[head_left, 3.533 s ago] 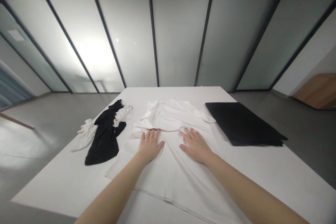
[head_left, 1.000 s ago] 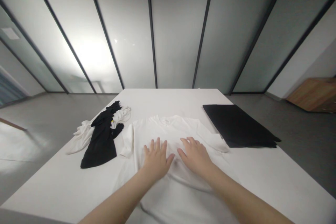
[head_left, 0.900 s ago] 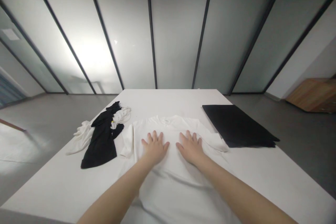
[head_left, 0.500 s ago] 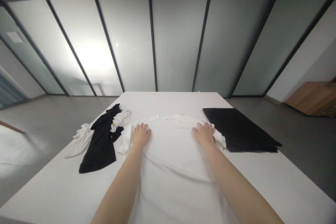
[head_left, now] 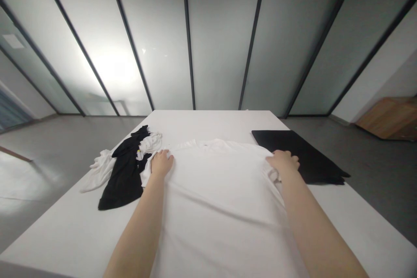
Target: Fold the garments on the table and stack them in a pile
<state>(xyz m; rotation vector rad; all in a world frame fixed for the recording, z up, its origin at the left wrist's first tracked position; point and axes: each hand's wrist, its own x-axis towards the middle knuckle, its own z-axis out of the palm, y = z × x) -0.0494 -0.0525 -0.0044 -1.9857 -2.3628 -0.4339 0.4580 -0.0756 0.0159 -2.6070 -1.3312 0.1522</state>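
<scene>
White T-shirt (head_left: 218, 182) lies mid-table (head_left: 211, 124), neckline twd far edge, body running to near edge. L hand (head_left: 162, 163) is on its L shoulder, fingers bent over the cloth; R hand (head_left: 283, 161) is at the R shoulder, fingers curled, sleeve bunched under it. Can't tell if either actually grips or just presses.

To spread it well, prob. best to pull both shoulders outward evenly, keep the neckline straight, ease out the R sleeve bunch, then smooth the diag. crease across the body.

Hidden/unclear: R sleeve mostly under hand + forearm; L sleeve partly covered, close by the black garment (head_left: 122, 182) along table's L edge; hem cut off at bottom of view; black folded fabric (head_left: 302, 156) nr R edge partly behind R hand, layer count unclear.
</scene>
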